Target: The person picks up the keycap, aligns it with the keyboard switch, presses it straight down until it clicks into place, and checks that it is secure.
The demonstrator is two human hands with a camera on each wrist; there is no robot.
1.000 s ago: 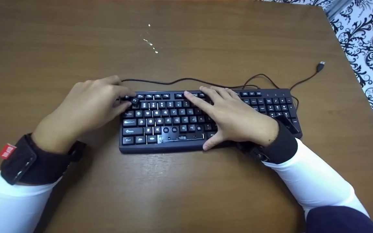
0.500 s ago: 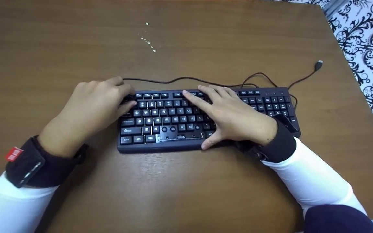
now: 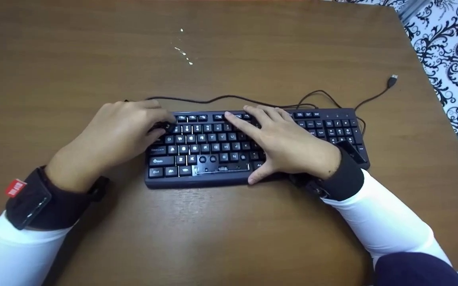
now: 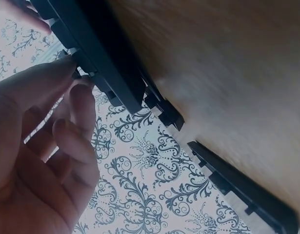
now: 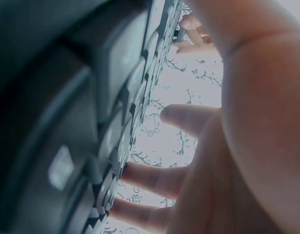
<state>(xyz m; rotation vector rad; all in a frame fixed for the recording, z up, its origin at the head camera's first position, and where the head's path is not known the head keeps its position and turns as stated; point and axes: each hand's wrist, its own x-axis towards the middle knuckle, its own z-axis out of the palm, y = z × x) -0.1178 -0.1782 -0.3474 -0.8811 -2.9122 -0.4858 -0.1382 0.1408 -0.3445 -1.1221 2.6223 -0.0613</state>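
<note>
Keyboard flat on the table, cord trailing behind, and all the action's at its top left corner! From the head view, the left hand has thumb and forefinger pinching what looks like a key; seated or lifted, I can't tell. The right hand lies across with fingers spread, thumb at the front edge, bracing, I'd judge. Over to the left wrist: that pinch sits tight against the keyboard's edge. Right wrist: fingers well separated. Fitting or prying a key, I'd say; next calls for a straight, steady push or pull.
</note>
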